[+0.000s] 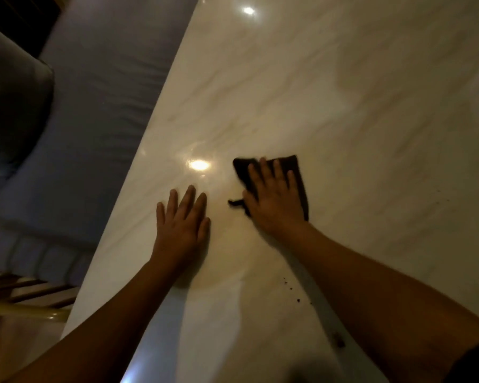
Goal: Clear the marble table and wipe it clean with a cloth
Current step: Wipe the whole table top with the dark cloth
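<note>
A pale, glossy marble table fills most of the view and runs away to the upper right. My right hand presses flat, fingers spread and straight, on a dark cloth that lies on the marble near the middle. My left hand rests flat on the bare marble just left of the cloth, fingers straight. Small dark crumbs lie on the marble under my right forearm, and a few specks sit further right.
A sofa with blue-grey cushions runs along the table's left edge. A dark cushion sits at its far left. Wooden slats and a rail show at the lower left. Lamp reflections glare on the marble.
</note>
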